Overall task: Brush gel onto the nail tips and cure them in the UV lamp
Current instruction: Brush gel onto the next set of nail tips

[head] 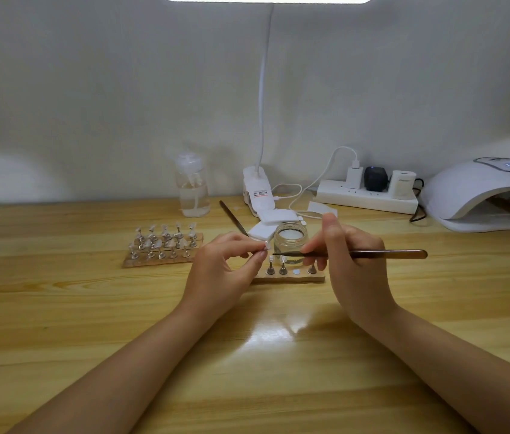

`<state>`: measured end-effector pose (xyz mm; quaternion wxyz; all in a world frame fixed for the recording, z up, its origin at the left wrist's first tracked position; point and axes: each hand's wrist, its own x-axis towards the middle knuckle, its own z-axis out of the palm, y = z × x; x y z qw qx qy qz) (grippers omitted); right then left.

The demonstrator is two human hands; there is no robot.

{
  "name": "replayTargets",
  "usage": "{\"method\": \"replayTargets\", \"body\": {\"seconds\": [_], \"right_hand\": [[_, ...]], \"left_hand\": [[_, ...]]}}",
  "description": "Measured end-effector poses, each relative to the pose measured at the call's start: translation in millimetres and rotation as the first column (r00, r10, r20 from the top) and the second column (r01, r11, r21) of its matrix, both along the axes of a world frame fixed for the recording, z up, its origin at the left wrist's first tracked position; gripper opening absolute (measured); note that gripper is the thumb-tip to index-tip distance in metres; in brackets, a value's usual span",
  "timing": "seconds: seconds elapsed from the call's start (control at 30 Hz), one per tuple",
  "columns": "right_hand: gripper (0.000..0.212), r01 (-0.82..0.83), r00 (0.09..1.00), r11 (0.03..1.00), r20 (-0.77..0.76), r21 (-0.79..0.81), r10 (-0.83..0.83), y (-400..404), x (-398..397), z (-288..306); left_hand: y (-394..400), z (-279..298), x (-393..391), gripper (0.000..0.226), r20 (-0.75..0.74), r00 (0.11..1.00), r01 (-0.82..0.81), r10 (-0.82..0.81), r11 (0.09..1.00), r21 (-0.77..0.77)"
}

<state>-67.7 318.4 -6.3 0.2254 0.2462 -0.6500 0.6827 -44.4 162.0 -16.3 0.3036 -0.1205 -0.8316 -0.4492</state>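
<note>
A nail tip (265, 245) is pinched in the left hand (227, 267), grip narrow, right at frame center. The brush (350, 254) is held in the right hand (349, 264), fingers curled round it, bristle end pointed at 9 o'clock and sitting just beside the tip; actual contact can't be told. The gel jar (290, 242) is found just behind, at 12 o'clock from the hands. A small stand (291, 278) with more tips is parked below the brush. The UV lamp (482, 192) is off at 2 o'clock on the tabletop (90, 308), and a fuller rack (162, 245) is seen at 9 o'clock.
</note>
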Motion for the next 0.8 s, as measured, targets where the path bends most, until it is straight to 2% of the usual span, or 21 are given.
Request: {"method": "replayTargets", "body": {"seconds": [0.33, 0.6, 0.8], "right_hand": [[0.033, 0.012, 0.997, 0.996, -0.080, 0.093, -0.004, -3.5, -1.6, -1.8], [0.045, 0.004, 1.000, 1.000, 0.015, 0.010, -0.004, -0.9, 0.7, 0.4], [0.038, 0.016, 1.000, 1.000, -0.019, -0.009, -0.016, -0.7, -1.9, 0.5]], "left_hand": [[0.3, 0.2, 1.3, 0.016, 0.006, 1.000, 0.001, -0.001, 1.000, -0.004], [0.8, 0.4, 1.0, 0.018, -0.001, 1.000, -0.003, 0.003, 1.000, -0.002], [0.4, 1.1, 1.9, 0.017, 0.000, 1.000, 0.001, -0.001, 1.000, -0.003]]}}
